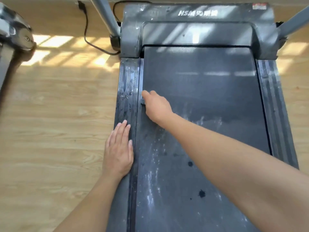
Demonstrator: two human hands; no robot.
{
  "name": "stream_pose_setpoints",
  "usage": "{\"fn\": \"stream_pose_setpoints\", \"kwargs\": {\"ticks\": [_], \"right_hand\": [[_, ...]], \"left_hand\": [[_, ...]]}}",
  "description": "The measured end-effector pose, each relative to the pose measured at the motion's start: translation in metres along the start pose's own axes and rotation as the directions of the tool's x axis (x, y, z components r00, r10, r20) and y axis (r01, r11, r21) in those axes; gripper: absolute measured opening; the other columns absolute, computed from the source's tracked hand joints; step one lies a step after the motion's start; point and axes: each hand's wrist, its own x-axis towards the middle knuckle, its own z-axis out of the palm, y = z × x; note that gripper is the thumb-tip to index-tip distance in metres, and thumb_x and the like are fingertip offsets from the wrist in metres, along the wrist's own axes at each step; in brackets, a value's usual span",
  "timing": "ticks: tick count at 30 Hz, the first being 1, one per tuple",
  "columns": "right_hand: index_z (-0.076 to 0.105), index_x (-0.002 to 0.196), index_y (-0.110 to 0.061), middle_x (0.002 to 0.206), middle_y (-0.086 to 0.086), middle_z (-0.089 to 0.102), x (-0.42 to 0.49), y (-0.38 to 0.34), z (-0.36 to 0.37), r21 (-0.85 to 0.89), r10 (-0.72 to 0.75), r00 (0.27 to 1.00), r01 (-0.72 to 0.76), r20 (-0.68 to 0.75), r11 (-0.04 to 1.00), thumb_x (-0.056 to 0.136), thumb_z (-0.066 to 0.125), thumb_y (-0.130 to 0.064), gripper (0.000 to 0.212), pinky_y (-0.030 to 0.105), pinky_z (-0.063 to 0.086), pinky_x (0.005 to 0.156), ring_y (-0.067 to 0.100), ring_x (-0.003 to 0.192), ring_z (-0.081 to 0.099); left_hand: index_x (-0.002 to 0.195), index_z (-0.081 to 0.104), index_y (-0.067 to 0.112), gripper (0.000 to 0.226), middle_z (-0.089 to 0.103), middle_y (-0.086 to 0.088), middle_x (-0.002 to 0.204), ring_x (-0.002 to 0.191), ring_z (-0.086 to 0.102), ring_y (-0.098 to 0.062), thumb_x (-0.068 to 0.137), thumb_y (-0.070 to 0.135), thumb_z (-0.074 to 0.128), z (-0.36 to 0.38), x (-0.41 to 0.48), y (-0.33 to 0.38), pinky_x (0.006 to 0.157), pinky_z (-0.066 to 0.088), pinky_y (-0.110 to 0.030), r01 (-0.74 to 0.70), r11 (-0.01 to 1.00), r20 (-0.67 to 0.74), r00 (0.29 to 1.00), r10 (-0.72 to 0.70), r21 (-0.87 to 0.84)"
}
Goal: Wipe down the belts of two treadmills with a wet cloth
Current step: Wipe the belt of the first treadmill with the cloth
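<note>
While the left hand (118, 154) lies flat with straight fingers on the ribbed side rail (127, 91) at lower centre-left of the frame, holding nothing, the right hand (156, 106) reaches across to the middle of the frame. Its fingers are curled down at the left edge of the belt (209, 97), closed over a small grey bit of what looks like the cloth (142, 102); most of the cloth is hidden under the hand.

The belt runs from the bottom of the frame up the middle to the grey motor cover (197, 13) at the top. Its lower part carries white streaks and a few dark spots; its upper part looks more even.

A black cable (86, 32) trails over the wooden floor (58, 114) at upper left, beside a grey post (107, 15). Part of another machine (11, 30) shows at the far upper left edge, blurred.
</note>
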Motion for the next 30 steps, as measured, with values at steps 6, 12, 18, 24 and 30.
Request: {"fn": "stream_pose_setpoints", "kwargs": {"ticks": [6,12,18,24,30], "right_hand": [[0.045,0.103,-0.020,0.098,0.005,0.048,-0.151,-0.031,0.055,0.031,-0.165,0.961,0.163,0.223,0.986,0.083,0.058,0.001,0.032,0.038,0.035,0.052,0.036,0.074,0.057],[0.045,0.096,-0.025,0.101,0.003,0.052,-0.135,-0.030,0.042,-0.016,-0.217,0.924,0.234,0.315,0.972,0.097,0.057,-0.015,0.016,0.038,0.038,0.057,0.035,0.085,0.063],[0.043,0.099,-0.017,0.099,0.008,0.053,0.006,0.004,-0.013,-0.110,-0.016,1.000,0.015,0.000,0.994,0.093,0.056,-0.008,0.017,0.043,0.045,0.062,0.042,0.083,0.061],[0.042,0.100,-0.019,0.099,0.004,0.047,-0.112,-0.031,0.043,-0.046,-0.114,0.990,0.118,0.088,0.992,0.087,0.052,-0.002,0.024,0.042,0.044,0.054,0.039,0.077,0.060],[0.048,0.102,-0.028,0.099,0.001,0.050,-0.156,-0.028,0.044,-0.024,-0.337,0.899,0.357,0.278,0.934,0.095,0.051,-0.014,0.016,0.038,0.041,0.056,0.031,0.086,0.063]], "left_hand": [[0.163,0.039,0.010,0.057,0.029,-0.001,0.175,0.161,0.028,-0.020,0.106,0.020,0.039,0.000,-0.008,-0.005,0.126,0.031,-0.045,0.005,0.999,0.000,1.000,-0.005,-0.032],[0.161,0.042,0.009,0.057,0.031,-0.002,0.174,0.160,0.031,-0.022,0.105,0.018,0.039,-0.001,-0.002,-0.004,0.124,0.033,-0.047,0.004,0.997,-0.008,1.000,-0.005,-0.072],[0.161,0.042,0.009,0.056,0.031,-0.003,0.173,0.160,0.030,-0.022,0.106,0.018,0.040,-0.004,-0.001,-0.002,0.128,0.028,-0.043,-0.001,0.997,0.000,1.000,0.001,-0.083],[0.163,0.038,0.010,0.057,0.027,-0.002,0.175,0.162,0.026,-0.021,0.106,0.015,0.043,-0.004,-0.004,-0.004,0.130,0.024,-0.042,0.016,0.998,0.013,1.000,-0.015,-0.064],[0.162,0.040,0.010,0.057,0.031,-0.003,0.174,0.160,0.030,-0.022,0.105,0.015,0.042,-0.007,-0.004,-0.003,0.130,0.024,-0.042,0.023,0.997,0.016,1.000,-0.022,-0.080]]}}
